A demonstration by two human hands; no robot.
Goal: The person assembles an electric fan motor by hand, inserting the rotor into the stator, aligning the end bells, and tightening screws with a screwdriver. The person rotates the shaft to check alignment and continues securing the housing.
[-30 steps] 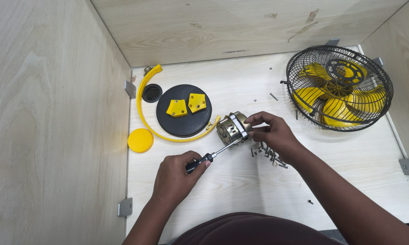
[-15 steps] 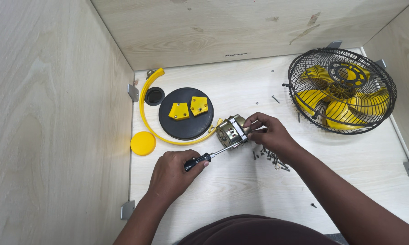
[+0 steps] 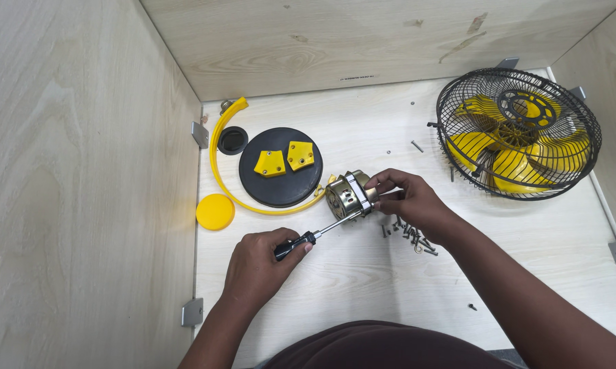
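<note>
Left hand (image 3: 256,266): closed in a fist around the black handle of the screwdriver (image 3: 306,238); the shaft is angled up and right, its tip set against the lower edge of the motor (image 3: 347,195).
Right hand (image 3: 409,201): fingers curled onto the right end of the motor, which is pinched and held tilted just above the table (image 3: 526,246).
Motor: a small brass-coloured metal body near the table's middle, just beside the black round base (image 3: 280,181).
Slip risk: the grip on the motor covers 1 end only; a sideways push could let the tip skid off towards the right fingers.
Loose screws (image 3: 412,236): a heap lies under the right wrist; a nudge could scatter them.
Curved yellow bracket (image 3: 220,154): touching the base, close enough to be knocked if the motor is dropped.
Yellow cap (image 3: 215,211): left of the base, apart from both hands.
Caged fan (image 3: 519,133): well apart at the right; judged out of harm's way.
</note>
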